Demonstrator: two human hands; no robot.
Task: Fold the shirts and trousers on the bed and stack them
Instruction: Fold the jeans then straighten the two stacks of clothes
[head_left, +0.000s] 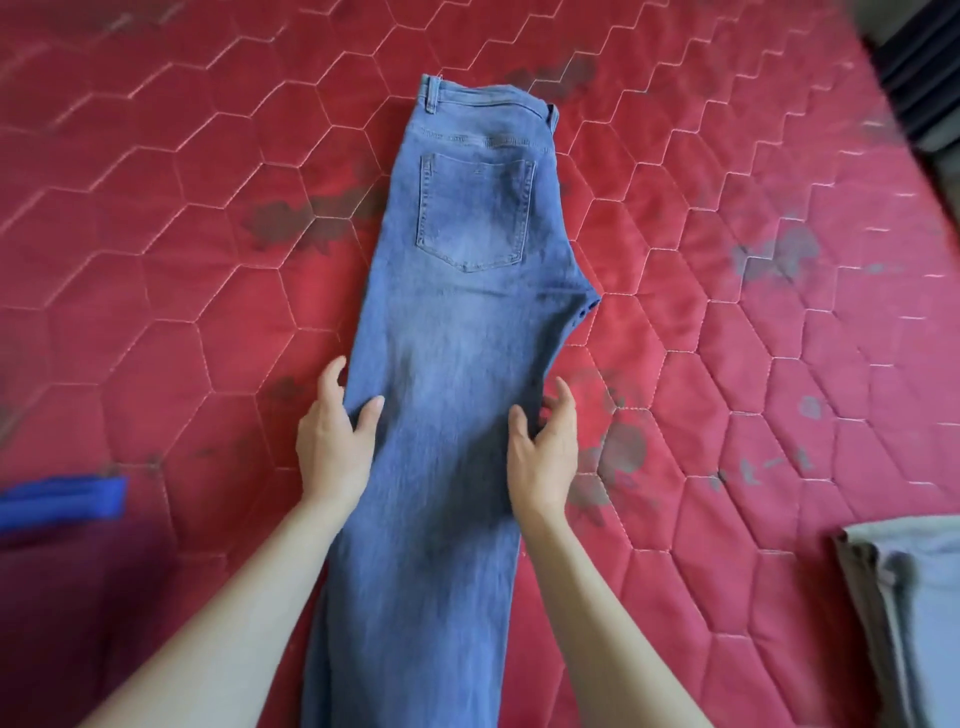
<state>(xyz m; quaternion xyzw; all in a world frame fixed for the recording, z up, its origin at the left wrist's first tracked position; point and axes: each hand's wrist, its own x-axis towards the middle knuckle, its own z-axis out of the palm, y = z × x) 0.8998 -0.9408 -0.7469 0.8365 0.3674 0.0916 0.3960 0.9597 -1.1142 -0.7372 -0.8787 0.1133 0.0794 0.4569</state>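
Head view looks down on a pair of blue jeans (457, 322) laid lengthwise on the red quilted bed (182, 234), folded in half along their length with one leg over the other, back pocket up and waistband at the far end. The legs run toward the person and out of the bottom edge of view. The left hand (335, 436) sits at the left edge of the jeans, about mid-thigh, its thumb on top of the denim and its fingers (330, 376) curled round the edge, pinching it. The right hand (545, 452) sits at the opposite edge of the jeans at the same level, thumb on the cloth, fingers spread and curled over the side seam. Well to the left of the jeans lies a bright blue cloth (62, 501), partly cut off. To the right of the jeans, near the bed's near corner, lies a folded grey-blue garment (904, 597)
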